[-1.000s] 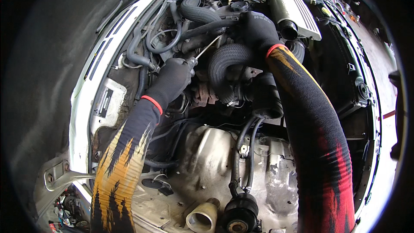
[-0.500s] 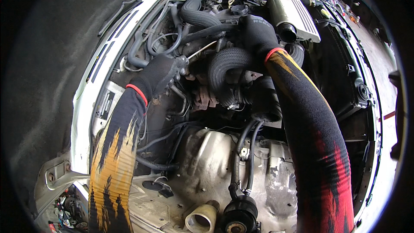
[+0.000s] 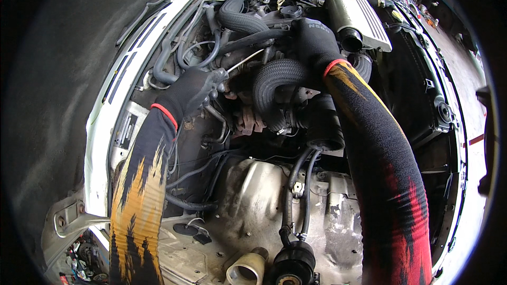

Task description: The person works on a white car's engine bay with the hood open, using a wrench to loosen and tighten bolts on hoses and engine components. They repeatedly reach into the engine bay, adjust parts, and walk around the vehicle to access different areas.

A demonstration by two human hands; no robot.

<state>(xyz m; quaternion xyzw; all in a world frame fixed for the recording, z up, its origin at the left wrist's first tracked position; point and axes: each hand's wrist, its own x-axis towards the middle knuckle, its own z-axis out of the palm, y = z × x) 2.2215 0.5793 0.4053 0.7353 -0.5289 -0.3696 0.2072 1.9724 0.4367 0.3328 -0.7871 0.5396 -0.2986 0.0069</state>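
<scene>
A slim tool [image 3: 245, 60] with a straight, pale metal shaft slanted up from the left hand [image 3: 195, 88], clenched in a dark glove around its mostly hidden handle. The shaft reached far and to the right of that hand, its tip near a smooth black hose [image 3: 253, 39] and a thick, bent braided hose [image 3: 274, 74]. The right hand [image 3: 316, 42] covered the black hose's right end; its grip could not be told, its fingers largely hidden.

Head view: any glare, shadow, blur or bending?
Head view: white car edge bows at left; floor washes out at far right; metal panel shows glare; shadow hides detail below the thick hose; thin rod in left hand looks fairly sharp.
</scene>
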